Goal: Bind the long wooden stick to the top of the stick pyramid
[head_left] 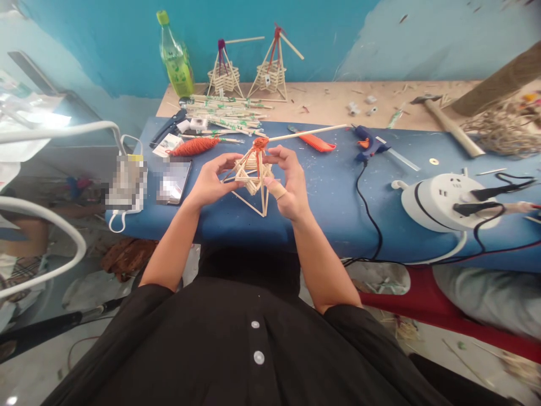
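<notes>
Between my two hands is a small wooden stick lantern frame [252, 176], its slanting legs bound at the top with orange cord [260, 144]. A long thin stick [310, 133] reaches out to the right from that bound top. My left hand [213, 179] grips the stacked sticks on the left side, thumb in front and fingers behind. On the opposite side my right hand [289, 183] holds the frame with thumb and fingers; a tan bandage wraps its thumb. Just beyond lie a skein of orange cord [194, 146] and an orange utility knife [315, 141].
Two similar frames [224, 76] [270, 73] stand at the back beside a green bottle [176, 65] and bundled sticks [228, 113]. Rightward are a blue glue gun [369, 144], a hammer [454, 127] and a white power strip [448, 200] with cables. A phone [174, 181] lies left.
</notes>
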### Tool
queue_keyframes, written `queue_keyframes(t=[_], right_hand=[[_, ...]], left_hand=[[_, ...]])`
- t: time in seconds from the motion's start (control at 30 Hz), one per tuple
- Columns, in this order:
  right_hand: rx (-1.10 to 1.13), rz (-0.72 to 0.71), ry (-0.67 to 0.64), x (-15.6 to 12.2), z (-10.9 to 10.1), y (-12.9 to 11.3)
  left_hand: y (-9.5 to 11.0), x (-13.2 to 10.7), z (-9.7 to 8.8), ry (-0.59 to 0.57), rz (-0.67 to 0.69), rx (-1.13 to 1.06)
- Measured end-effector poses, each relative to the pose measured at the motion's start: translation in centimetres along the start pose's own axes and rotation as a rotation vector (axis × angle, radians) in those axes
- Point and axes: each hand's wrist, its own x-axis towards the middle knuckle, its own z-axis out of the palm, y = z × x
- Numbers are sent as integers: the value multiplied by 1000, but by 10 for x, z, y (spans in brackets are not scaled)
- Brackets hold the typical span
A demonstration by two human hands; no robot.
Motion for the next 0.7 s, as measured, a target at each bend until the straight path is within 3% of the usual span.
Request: queue_keyframes(t=[0.17, 0.7], right_hand=[[105, -30, 156, -3, -2, -2], [120, -8, 181, -8, -2, 1]], left_hand=[[1, -3, 0, -35, 14, 54], [15, 2, -4, -49, -73, 20]])
